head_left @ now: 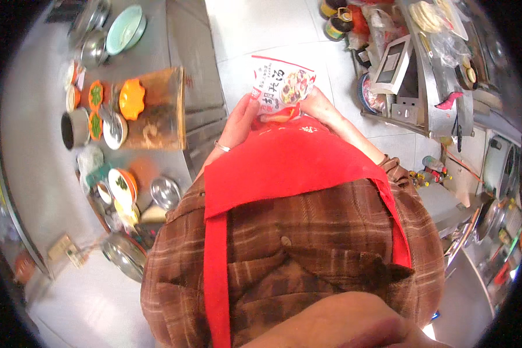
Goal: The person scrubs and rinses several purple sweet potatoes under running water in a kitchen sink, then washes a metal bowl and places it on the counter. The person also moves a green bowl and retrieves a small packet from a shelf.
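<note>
A white and red food packet (pixel 284 86) with a picture of a filled bowl printed on it is held up in front of my red apron (pixel 296 162). My left hand (pixel 242 119) is closed on the packet's left edge, with a bracelet at the wrist. On the other side, my right hand (pixel 319 107) grips the right edge, its fingers mostly hidden behind the packet. Below the printed face, the packet's lower part shows red and crumpled against the apron.
To the left, a counter carries a wooden board (pixel 171 110), an orange scalloped dish (pixel 131 99), a pale green basin (pixel 124 30) and a metal pot (pixel 75 129). On the right stand a counter with a tilted white-framed box (pixel 393 64) and a pink item (pixel 448 100). Tiled floor (pixel 261 26) lies ahead.
</note>
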`<state>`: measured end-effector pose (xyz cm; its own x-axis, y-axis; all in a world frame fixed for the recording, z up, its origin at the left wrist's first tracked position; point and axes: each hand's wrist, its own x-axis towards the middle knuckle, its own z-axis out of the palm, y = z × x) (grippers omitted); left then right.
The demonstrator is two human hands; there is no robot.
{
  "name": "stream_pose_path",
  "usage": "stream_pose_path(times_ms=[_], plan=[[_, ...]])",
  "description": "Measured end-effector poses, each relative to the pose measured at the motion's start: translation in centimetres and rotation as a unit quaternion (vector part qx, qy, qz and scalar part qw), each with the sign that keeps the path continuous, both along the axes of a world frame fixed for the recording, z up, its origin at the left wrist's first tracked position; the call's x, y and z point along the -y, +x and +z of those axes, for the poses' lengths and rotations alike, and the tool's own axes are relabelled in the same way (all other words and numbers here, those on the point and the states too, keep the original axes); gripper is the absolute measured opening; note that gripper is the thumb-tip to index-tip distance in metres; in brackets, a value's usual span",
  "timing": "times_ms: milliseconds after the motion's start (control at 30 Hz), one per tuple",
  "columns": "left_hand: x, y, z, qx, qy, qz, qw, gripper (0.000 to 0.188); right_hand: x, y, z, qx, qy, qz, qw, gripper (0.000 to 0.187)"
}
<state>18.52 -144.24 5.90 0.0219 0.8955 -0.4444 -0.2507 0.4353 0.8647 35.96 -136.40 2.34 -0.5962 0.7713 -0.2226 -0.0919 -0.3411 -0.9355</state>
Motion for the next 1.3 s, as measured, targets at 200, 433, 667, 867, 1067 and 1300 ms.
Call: stream_pose_path(times_ms=[200,433,667,867,1067,1300], plan=[[-11.2,-0.6,-1.2,0.062,0.000,-0.102,0.993,0.036,-8.8,-0.1,-0.8,0.301,0.170,-0.002,0.938,0.030],[-25.1,-1.9,-3.2,-0.254,0.229,-0.261,0.903,0.065,-20.5,-1.5,3.4,0.511,0.261,-0.005,0.819,0.027],[-36.2,0.1,-4.3,0.005,0.130,-0.210,0.969,0.044,-27.9,-0.4,2.0,0.033,-0.079,-0.221,0.972,0.030],[-46.6,-0.9,-4.2,0.009,-0.033,-0.142,0.989,0.036,-37.5,4.7,-0.4,-0.053,-0.119,-0.103,0.986,0.021],[-54.8,-0.5,-5.0,0.102,-0.131,0.011,0.986,0.025,-44.1,9.3,-3.4,0.087,-0.122,-0.149,0.977,0.024],[-64.0,-2.8,-5.7,0.086,-0.157,0.087,0.980,0.034,-41.8,11.4,-14.0,0.384,0.022,-0.050,0.922,0.032]])
